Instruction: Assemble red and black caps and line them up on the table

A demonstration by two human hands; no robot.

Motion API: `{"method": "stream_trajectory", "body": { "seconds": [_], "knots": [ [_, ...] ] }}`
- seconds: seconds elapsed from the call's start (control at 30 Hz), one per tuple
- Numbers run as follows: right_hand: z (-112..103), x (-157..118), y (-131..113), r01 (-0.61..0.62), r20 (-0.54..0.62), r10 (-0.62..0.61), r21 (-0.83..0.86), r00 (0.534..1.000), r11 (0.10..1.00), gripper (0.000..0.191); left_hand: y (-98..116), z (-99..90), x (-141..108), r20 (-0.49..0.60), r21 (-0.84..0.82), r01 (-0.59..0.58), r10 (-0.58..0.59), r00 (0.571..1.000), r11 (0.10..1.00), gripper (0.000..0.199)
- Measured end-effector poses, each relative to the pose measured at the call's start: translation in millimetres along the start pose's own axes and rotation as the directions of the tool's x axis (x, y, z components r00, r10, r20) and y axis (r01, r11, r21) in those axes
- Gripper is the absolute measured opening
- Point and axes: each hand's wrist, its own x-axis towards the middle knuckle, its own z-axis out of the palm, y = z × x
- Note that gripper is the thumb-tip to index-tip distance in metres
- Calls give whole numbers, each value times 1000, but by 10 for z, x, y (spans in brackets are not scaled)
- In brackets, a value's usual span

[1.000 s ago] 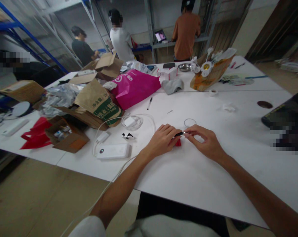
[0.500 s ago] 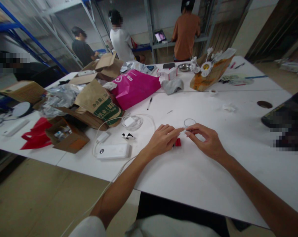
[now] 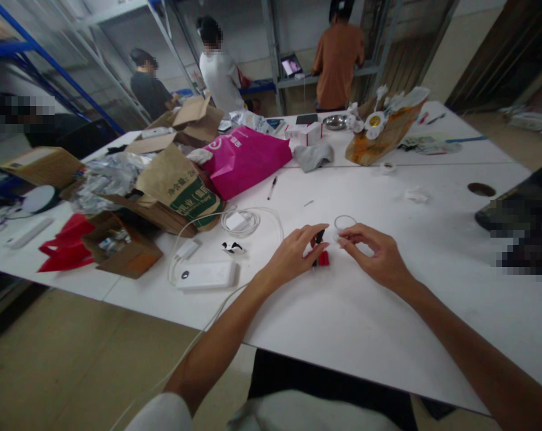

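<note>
Thumb and index finger of my left hand (image 3: 297,251) curve around a small black object (image 3: 320,236); whether they grip it is hard to tell. Just below those fingertips a small red object (image 3: 323,258) lies on the white table (image 3: 365,335). My right hand (image 3: 374,254) is pinched at the fingertips on something small and whitish, too small to make out. A thin grey ring-shaped loop (image 3: 345,222) shows just beyond the right fingertips. The two hands are a short gap apart.
Left of my hands are a white power bank (image 3: 208,275), coiled white cable (image 3: 257,222) and an open cardboard box (image 3: 122,254). Farther back sit a pink bag (image 3: 248,158), a pen (image 3: 272,188) and a grey cloth (image 3: 314,157). Several people are beyond the table.
My left index finger has drawn back from the right fingertips and bent, and the black object now shows between left finger and thumb. My right hand has hardly moved.
</note>
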Motion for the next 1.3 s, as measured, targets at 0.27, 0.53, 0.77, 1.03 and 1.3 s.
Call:
{"method": "stream_trajectory", "body": {
  "seconds": [0.27, 0.53, 0.77, 1.03, 1.3],
  "knots": [
    [-9, 10, -12, 7, -1, -7, -4, 1000, 1000, 17, -54, 34, -24, 11, -116, 26, -25, 1000, 993, 54],
    [-14, 10, -13, -8, 1, 8, -4, 1000, 1000, 20, -69, 42, -55, 73, -169, 74, -62, 995, 983, 59],
    [-25, 0, 14, -28, -9, 28, -9, 1000, 1000, 21, -59, 24, -65, 147, -162, 148, -125, 981, 976, 64],
    [-102, 39, 36, 6, -43, -7, -12, 999, 1000, 19, -6, 11, -50, 195, -193, 207, -169, 966, 959, 63],
    [-389, 147, 163, 34, -162, -44, -65, 986, 997, 18, 24, 25, -57, 261, -179, 204, -153, 953, 962, 67]
  ]
}}
